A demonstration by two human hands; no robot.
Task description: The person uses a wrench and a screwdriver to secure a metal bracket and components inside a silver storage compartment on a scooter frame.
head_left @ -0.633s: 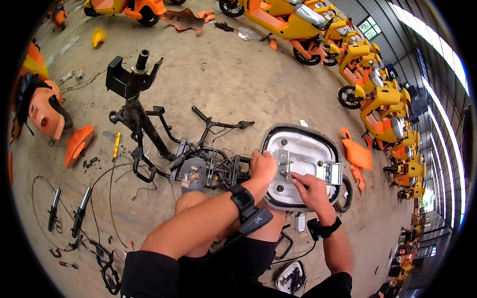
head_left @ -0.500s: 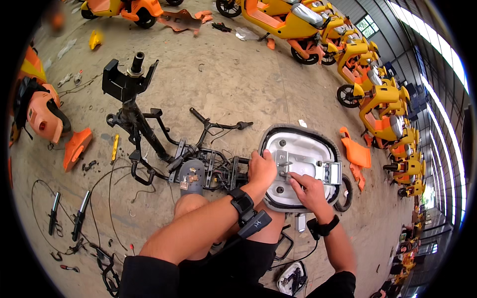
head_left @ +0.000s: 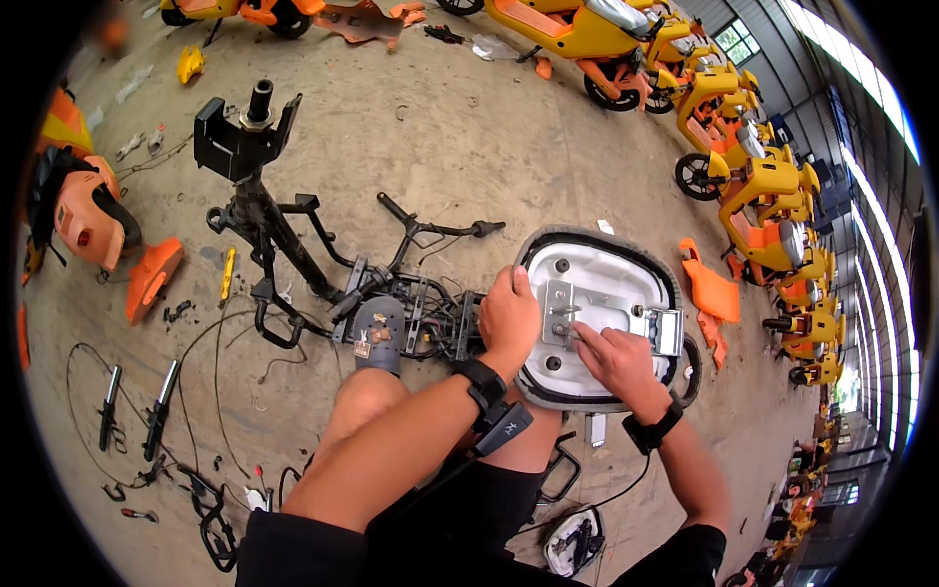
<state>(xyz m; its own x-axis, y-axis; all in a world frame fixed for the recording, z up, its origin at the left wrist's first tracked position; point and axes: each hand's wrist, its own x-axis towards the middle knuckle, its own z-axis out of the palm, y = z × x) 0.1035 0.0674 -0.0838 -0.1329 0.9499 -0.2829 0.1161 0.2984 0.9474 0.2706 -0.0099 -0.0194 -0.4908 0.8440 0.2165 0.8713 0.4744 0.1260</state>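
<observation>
An upturned scooter seat [head_left: 626, 284], with a white underside and dark padded rim, rests over my lap. My left hand [head_left: 510, 315] is closed around its left edge, thumb side up. A metal bracket plate [head_left: 559, 297] is fixed to the underside, and two short metal posts stick up from it. My right hand [head_left: 616, 360] reaches in from the lower right with curled fingers, pinching at the nearer bolt-like post [head_left: 561, 330]; its thumb is mostly hidden. A silver hinge [head_left: 666, 333] sits at the seat's right end.
A stripped black scooter frame [head_left: 279, 235] with exposed wiring stands ahead to the left. Handlebars [head_left: 411, 230] lie beyond it. Two shock absorbers [head_left: 160, 411] and loose cables lie at left. Orange panels [head_left: 711, 284] lie right of the seat, with rows of yellow scooters [head_left: 768, 191] behind.
The whole view has shifted slightly. My left hand keeps its hold on the seat edge. My right hand stays at the same post, its fingers and wrist turned a little.
</observation>
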